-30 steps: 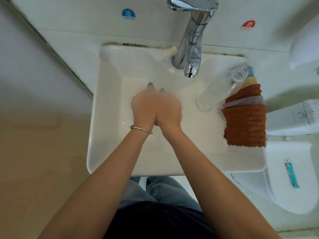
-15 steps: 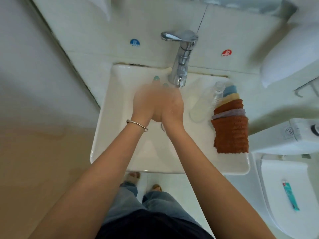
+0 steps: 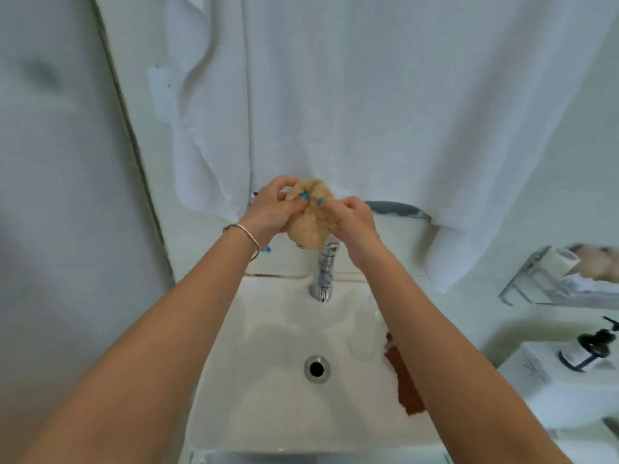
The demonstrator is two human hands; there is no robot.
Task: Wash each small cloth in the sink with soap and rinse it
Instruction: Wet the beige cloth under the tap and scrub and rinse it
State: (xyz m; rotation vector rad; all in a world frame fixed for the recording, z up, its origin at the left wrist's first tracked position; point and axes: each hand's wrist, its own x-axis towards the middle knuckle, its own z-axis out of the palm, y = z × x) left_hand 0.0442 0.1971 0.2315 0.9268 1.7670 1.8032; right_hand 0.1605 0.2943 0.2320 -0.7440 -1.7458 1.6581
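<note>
a small beige cloth (image 3: 310,217) is held bunched into a wad between both hands, raised above the faucet (image 3: 324,272) and over the back of the white sink (image 3: 268,413), in front of a hanging white towel (image 3: 368,95). the left hand (image 3: 273,211) is curled around the cloth's left side, thumb and fingers pinching the gathered top; the right hand (image 3: 353,217) is closed on its right side, fingers tucked into the folds. both forearms are stretched forward and upward, wrists near each other, a bracelet (image 3: 246,234) on the left wrist. the cloth is judged soft, light and limp, probably wet and a little slippery if soapy, so it is best gripped by the bunched mass, not by a loose edge. no water can be seen running from the faucet. a rust-brown cloth (image 3: 403,386) lies on the sink's right rim, partly hidden by the right forearm.
</note>
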